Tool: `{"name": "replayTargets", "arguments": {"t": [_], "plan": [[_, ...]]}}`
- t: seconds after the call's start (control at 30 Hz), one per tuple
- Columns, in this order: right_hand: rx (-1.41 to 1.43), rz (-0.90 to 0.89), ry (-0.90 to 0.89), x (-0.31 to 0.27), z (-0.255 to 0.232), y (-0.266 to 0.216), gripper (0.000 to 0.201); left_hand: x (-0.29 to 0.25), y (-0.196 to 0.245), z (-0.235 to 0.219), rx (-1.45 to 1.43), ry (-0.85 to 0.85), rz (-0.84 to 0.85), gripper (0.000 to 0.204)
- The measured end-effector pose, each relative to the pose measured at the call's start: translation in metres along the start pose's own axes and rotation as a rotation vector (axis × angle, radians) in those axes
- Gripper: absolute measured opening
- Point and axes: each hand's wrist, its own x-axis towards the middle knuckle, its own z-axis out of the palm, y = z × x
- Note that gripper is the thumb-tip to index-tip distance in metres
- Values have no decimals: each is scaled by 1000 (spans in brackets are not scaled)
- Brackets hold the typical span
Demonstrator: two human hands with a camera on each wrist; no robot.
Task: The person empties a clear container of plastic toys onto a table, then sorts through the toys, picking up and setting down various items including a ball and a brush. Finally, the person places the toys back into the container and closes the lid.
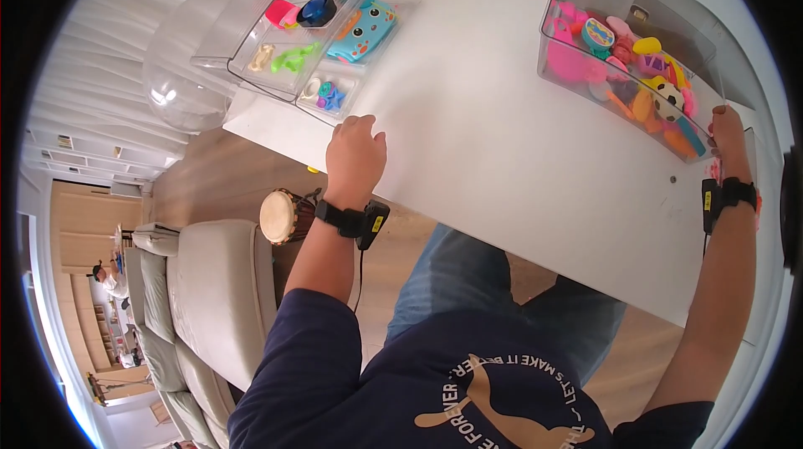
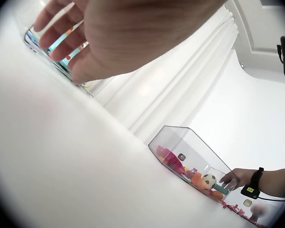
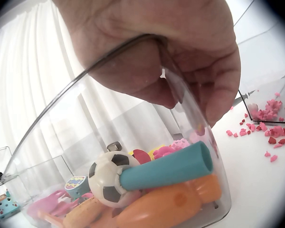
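Note:
My right hand grips the end wall of a clear plastic box at the right, its thumb and fingers on either side of the rim. Inside lie several toys: a small soccer ball with a teal tube, an orange piece, and pink pieces. My left hand is at the front corner of a second clear box at the left, fingers loosely extended and holding nothing. That box contains a light blue toy with eyes, a green toy and a dark blue round thing.
Both boxes stand on a white table. Small pink and red bits lie beyond the right box, by another clear container. A drum and a sofa are on the floor side; a person is far behind.

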Motion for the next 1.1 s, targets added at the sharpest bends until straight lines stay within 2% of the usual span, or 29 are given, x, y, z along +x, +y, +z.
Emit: {"name": "replayTargets", "arguments": {"t": [0.13,0.33,0.43,0.53,0.63,0.97,1.1], "plan": [[12,16,0,-2,-1,-2,24,-18,-9,0,-17,54,-46,26],[20,-31,-5,-1,-1,2,21,-30,-13,2,-107,-44,-224,22],[27,-26,4,-4,0,-2,20,-34,-10,4,-149,-19,-220,20],[18,-8,3,-7,0,-6,20,-40,-12,15,-134,115,-75,20],[31,-21,16,-14,-2,-9,20,-43,-2,20,-148,178,45,23],[62,-24,-12,-8,-1,-6,20,-44,7,44,-219,254,39,27],[136,-117,18,-12,2,-2,15,-46,6,45,-217,289,71,26]]}}
